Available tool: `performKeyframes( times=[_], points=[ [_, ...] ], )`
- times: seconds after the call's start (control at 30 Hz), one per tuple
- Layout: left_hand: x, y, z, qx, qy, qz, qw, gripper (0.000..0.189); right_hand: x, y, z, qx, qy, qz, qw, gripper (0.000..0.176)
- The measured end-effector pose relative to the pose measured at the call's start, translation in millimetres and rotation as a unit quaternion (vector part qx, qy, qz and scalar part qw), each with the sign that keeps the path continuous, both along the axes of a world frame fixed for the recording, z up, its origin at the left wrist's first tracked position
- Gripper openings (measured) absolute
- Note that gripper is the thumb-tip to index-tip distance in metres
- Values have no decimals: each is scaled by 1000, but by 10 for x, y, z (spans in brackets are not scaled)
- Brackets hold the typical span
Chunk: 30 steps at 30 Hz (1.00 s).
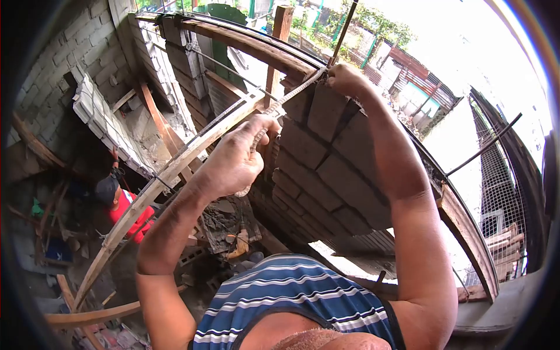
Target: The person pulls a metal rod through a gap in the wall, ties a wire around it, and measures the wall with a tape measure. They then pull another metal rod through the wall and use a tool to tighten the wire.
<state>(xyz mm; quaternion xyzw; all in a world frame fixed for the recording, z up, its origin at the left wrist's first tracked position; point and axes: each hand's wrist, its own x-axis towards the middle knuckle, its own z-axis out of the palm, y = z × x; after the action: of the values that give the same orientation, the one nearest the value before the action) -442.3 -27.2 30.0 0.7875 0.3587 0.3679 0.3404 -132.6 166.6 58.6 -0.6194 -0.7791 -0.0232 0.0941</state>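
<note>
My left hand (233, 154) is wrapped around a ribbed steel rebar (300, 87) that slants up to the right. Its lower end sticks out below my fist. Higher up, my right hand (347, 79) is closed with curled fingers at the rebar's upper end, beside an upright thin rod (345, 29). What those fingers pinch is hidden. Just under the rebar runs a long wooden beam (201, 140), crossing down to the lower left. A concrete block wall (332, 157) stands below and between my arms.
A person in a red shirt (125, 210) and dark cap is below at the left, one arm raised. A curved-looking timber (245, 44) tops the wall. A rod (484, 144) juts out at the right near wire mesh (501, 192). Rubble and hollow blocks lie below.
</note>
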Motion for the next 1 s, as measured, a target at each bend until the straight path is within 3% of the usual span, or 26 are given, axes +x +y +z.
performKeyframes(
  times=[0.03,0.07,0.13,0.2,0.27,0.33,0.4,0.43,0.53,0.6,0.67,0.8,0.87,0.9,1.0],
  points=[
    [-12,44,-89,-92,-51,-14,994,64,18,-64,117,-26,92,-13,995,22],
    [-9,20,-69,-92,-48,-14,995,64,67,-100,159,-53,183,-26,981,22],
    [10,-54,-30,-222,-232,-25,947,74,465,333,9,58,161,-28,985,29],
    [-42,-47,-68,-235,-274,-29,932,77,631,407,-123,135,179,-66,972,28],
    [-83,31,-153,-283,-329,-87,897,70,660,392,-263,144,190,-47,970,26],
    [-51,80,-252,-300,-344,-89,885,59,355,-20,-181,152,199,-55,967,22],
    [-32,113,-329,-365,-359,-64,857,47,263,-152,-238,193,154,30,968,18],
    [-32,123,-361,-367,-356,-64,857,47,206,-188,-278,179,125,-8,976,18],
    [-95,161,-399,-340,-320,-48,883,37,55,-249,-380,181,64,-64,979,22],
    [-180,262,-354,-380,-296,-22,876,33,21,-205,-465,180,81,-77,977,23],
    [-291,345,-109,-366,-214,21,905,28,-12,-182,-494,182,96,-89,975,24],
    [-562,810,505,-281,-30,29,959,24,68,-225,-544,213,99,-46,971,24],
    [-565,918,808,-233,39,16,972,23,226,-287,-492,159,118,65,978,23],
    [-512,911,960,-184,95,26,978,23,315,-252,-460,157,187,114,963,22],
    [-280,833,1348,-70,241,34,967,22,453,-324,-334,98,299,10,949,30]
  ],
)
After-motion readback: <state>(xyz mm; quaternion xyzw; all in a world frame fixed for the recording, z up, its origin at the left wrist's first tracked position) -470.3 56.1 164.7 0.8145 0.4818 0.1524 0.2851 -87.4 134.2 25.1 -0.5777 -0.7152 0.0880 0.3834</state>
